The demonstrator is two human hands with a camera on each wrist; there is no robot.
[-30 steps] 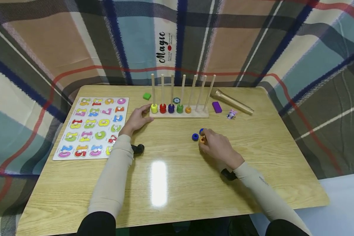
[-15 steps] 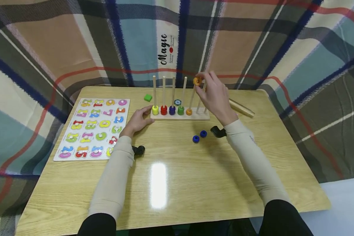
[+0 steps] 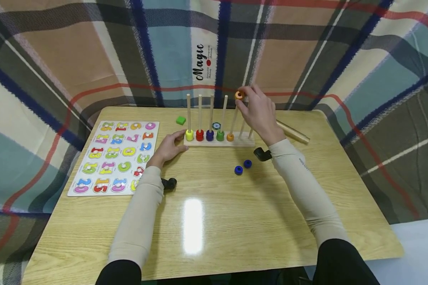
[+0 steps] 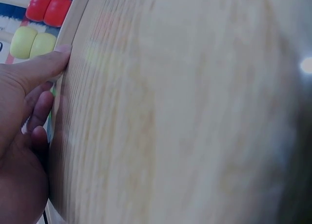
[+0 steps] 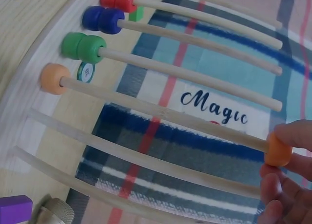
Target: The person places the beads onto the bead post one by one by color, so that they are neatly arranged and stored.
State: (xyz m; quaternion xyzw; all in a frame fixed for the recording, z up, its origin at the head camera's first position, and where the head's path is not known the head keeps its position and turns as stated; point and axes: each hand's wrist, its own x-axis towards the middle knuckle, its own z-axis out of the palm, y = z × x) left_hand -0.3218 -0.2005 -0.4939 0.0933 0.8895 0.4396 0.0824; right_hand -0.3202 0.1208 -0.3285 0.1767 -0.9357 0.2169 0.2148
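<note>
From the head view, the right hand [image 3: 258,113] pinches an orange bead [image 3: 239,95] at the tip of the fifth rod on the peg rack [image 3: 219,142]. The left hand [image 3: 169,147], fingers relaxed, steadies the rack's end on the bench [image 3: 214,221]. Two blue beads [image 3: 242,167] lie near.

The left wrist view shows straight fingers [image 4: 36,70] against the base.

In the right wrist view, the bead sits at the rod tip; threading appears under way, and it likely needs sliding down.

I see bright, even overhead light with a white glare patch on the bench [image 3: 192,225]; the head view bows at its edges, my left wrist view is badly blurred, shadows stay soft
</note>
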